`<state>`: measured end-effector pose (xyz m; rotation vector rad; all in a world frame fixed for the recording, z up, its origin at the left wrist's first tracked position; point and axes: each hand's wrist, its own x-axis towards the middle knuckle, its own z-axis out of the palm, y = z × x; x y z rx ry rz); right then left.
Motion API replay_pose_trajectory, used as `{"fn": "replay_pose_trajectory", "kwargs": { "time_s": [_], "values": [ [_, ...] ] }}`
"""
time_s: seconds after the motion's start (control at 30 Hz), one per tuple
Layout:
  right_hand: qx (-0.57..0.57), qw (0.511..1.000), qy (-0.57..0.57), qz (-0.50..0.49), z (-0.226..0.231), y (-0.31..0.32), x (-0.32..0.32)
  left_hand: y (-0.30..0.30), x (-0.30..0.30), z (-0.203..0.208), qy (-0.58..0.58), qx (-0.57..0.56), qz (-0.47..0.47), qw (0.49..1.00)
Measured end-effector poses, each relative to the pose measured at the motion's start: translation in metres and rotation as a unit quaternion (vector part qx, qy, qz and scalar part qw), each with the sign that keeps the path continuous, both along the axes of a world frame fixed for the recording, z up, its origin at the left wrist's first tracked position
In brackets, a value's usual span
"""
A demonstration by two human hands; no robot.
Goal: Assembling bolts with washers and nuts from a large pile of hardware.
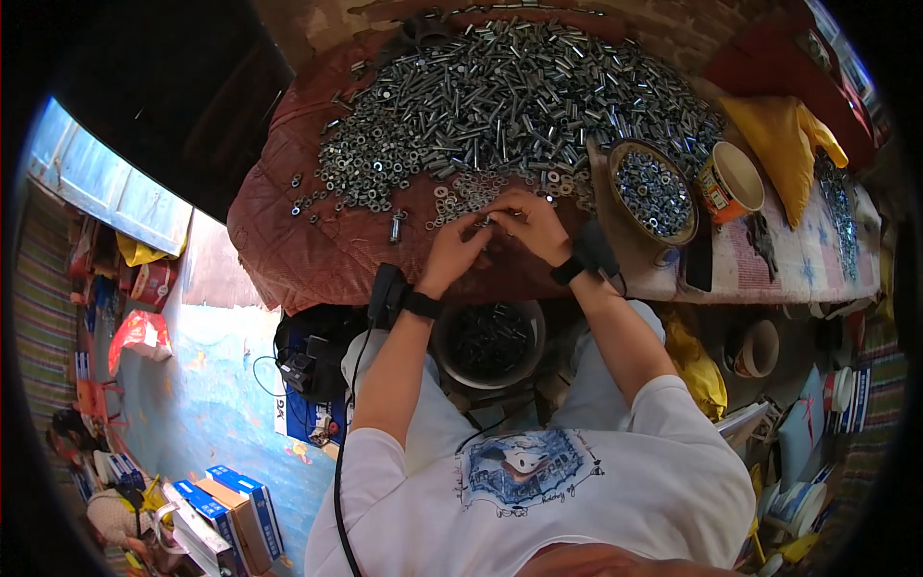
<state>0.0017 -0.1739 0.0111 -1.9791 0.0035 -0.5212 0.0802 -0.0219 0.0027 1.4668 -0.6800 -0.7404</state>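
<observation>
My left hand (456, 252) and my right hand (535, 227) meet over the front of the red quilted cover (288, 226). Their fingertips pinch together around a small shiny metal piece (489, 220), mostly hidden by the fingers. Just beyond them lie flat washers (471, 190) in a loose patch. A bolt-like fastener (396, 226) stands by itself left of my left hand. Hex nuts (370, 165) are heaped at the left, merging into a large mound of metal sleeves (529, 87) behind.
Right of my hands sits a round bowl (616, 204) filled with nuts, beside a paper tub (731, 183) and a yellow bag (774, 144). Below the table edge, between my knees, a bucket (490, 375) holds dark pieces. Blue-white boxes (231, 510) stand on the floor at left.
</observation>
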Motion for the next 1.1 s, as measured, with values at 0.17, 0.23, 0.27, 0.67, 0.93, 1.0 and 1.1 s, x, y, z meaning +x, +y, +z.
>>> {"fn": "replay_pose_trajectory", "kwargs": {
  "time_s": [0.17,0.23,0.27,0.67,0.93,1.0,1.1],
  "values": [
    [0.020,0.995,0.044,-0.090,0.000,-0.028,0.001,0.000,0.005,-0.002,-0.064,0.052,0.052,0.995],
    [-0.089,0.985,0.090,-0.118,0.000,-0.045,-0.007,0.003,0.007,0.006,0.040,-0.015,0.021,0.999],
    [-0.197,0.961,0.135,-0.143,0.000,-0.050,-0.010,0.005,0.009,0.006,0.041,-0.014,0.022,0.999],
    [-0.251,0.943,0.101,-0.193,-0.015,-0.076,-0.019,0.005,0.016,0.004,0.036,-0.066,0.038,0.996],
    [-0.407,0.808,0.044,-0.423,0.029,-0.105,-0.054,0.007,0.014,0.008,0.046,-0.063,0.044,0.996],
    [-0.331,0.860,0.094,-0.377,0.021,-0.126,-0.060,0.007,0.014,0.004,0.040,-0.056,0.049,0.996],
    [-0.281,0.904,0.161,-0.278,0.004,-0.163,-0.066,-0.001,0.012,-0.001,0.031,-0.046,0.041,0.998]
  ]
}}
